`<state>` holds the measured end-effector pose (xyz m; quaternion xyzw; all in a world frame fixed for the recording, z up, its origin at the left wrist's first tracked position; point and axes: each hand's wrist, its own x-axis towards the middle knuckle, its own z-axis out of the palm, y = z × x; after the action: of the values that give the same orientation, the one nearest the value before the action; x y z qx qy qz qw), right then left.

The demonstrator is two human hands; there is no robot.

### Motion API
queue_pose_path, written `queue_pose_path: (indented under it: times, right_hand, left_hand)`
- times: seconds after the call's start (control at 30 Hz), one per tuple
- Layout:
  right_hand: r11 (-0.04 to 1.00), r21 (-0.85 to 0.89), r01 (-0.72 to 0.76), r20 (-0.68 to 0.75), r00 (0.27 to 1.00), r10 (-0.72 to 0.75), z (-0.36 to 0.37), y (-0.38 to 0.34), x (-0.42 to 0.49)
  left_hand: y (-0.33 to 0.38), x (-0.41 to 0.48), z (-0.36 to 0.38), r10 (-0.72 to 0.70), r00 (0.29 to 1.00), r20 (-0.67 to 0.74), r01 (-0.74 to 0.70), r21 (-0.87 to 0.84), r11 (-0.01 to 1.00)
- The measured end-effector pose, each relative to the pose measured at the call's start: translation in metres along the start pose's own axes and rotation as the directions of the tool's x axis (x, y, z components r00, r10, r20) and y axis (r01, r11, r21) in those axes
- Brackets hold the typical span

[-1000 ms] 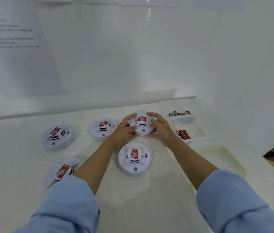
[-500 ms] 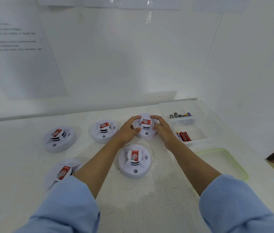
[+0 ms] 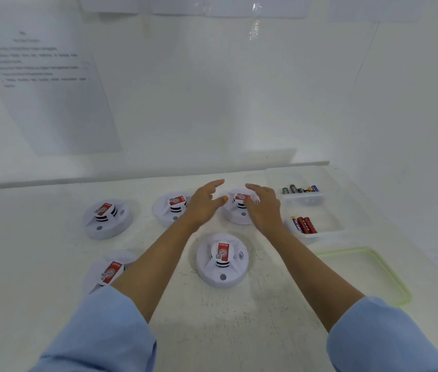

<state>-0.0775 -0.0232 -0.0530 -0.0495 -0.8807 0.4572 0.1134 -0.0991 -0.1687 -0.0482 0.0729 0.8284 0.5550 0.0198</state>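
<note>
So the smoke detector [image 3: 235, 212] sits on the desk [image 3: 226, 331], just left of the battery tray [image 3: 328, 232]. The left hand [image 3: 203, 206] and right hand [image 3: 265, 210] flank it, fingers loose and spread, gripping nothing. Can't tell if the right one actually touches it.

1. Bright, even, cool light washes the white table [image 3: 212, 331] and wall [image 3: 212, 89] pale.
2. Soft, faint shadows lie under my arms [image 3: 158, 264] and round the detector [image 3: 239, 213] between my hands.
3. My left hand [image 3: 204, 205] and right hand [image 3: 263, 208] look slightly smeared.
4. The lens bows the edges, and the sheet [image 3: 51, 98] far left of my hands is unreadable.
</note>
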Motion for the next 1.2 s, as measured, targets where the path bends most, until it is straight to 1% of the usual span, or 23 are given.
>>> queue_pose_path:
  times: [0.07,0.1,0.17,0.2,0.3,0.37,0.43,0.6,0.73,0.87,1.0,1.1,1.2]
  right_hand:
    - [0.997,0.043,0.063,-0.024,0.998,-0.062,0.007,-0.016,-0.003]
    - [0.995,0.052,0.081,0.000,0.997,-0.081,0.011,-0.024,-0.004]
    - [0.990,0.077,0.115,0.104,0.987,-0.122,0.019,-0.039,-0.004]
    - [0.986,0.115,0.125,0.187,0.972,-0.145,0.023,-0.047,-0.005]
    - [0.971,0.220,0.089,0.444,0.877,-0.181,0.034,-0.060,-0.006]
    - [0.972,0.231,0.049,0.542,0.823,-0.170,0.044,-0.063,-0.005]
    - [0.975,0.218,0.042,0.592,0.788,-0.166,0.053,-0.063,-0.002]
    - [0.985,0.173,-0.004,0.615,0.782,-0.105,0.067,-0.056,0.011]
    - [0.997,0.058,0.041,0.620,0.781,-0.068,0.077,-0.046,0.020]
    - [0.997,0.045,0.061,0.590,0.804,-0.076,0.081,-0.040,0.023]
    - [0.994,0.065,0.089,0.539,0.835,-0.110,0.078,-0.038,0.022]
    - [0.984,0.093,0.150,0.476,0.862,-0.177,0.067,-0.045,0.021]
    - [0.967,0.153,0.202,0.400,0.882,-0.248,0.046,-0.058,0.022]
  left_hand:
    - [0.005,-0.006,-0.026,0.039,0.996,-0.075,-0.043,-0.050,0.998]
    - [0.005,-0.009,-0.042,0.052,0.994,-0.098,-0.058,-0.064,0.996]
    - [0.002,-0.018,-0.072,0.046,0.993,-0.111,-0.055,-0.075,0.996]
    - [-0.002,-0.021,-0.085,0.032,0.994,-0.103,-0.039,-0.071,0.997]
    - [-0.019,-0.031,-0.112,-0.047,0.999,-0.017,0.047,-0.001,0.999]
    - [-0.029,-0.034,-0.120,-0.097,0.993,0.060,0.095,0.028,0.995]
    - [-0.035,-0.034,-0.124,-0.127,0.984,0.126,0.123,0.044,0.991]
    - [-0.050,-0.024,-0.126,-0.165,0.958,0.234,0.150,0.080,0.985]
    - [-0.064,-0.017,-0.124,-0.133,0.960,0.247,0.117,0.079,0.990]
    - [-0.070,-0.011,-0.121,-0.085,0.972,0.221,0.066,0.094,0.993]
    - [-0.064,-0.009,-0.120,-0.045,0.976,0.214,0.032,0.063,0.997]
    - [-0.047,-0.007,-0.125,-0.007,0.981,0.194,-0.003,0.052,0.999]
    - [-0.020,-0.004,-0.128,0.058,0.984,0.166,-0.068,0.057,0.996]
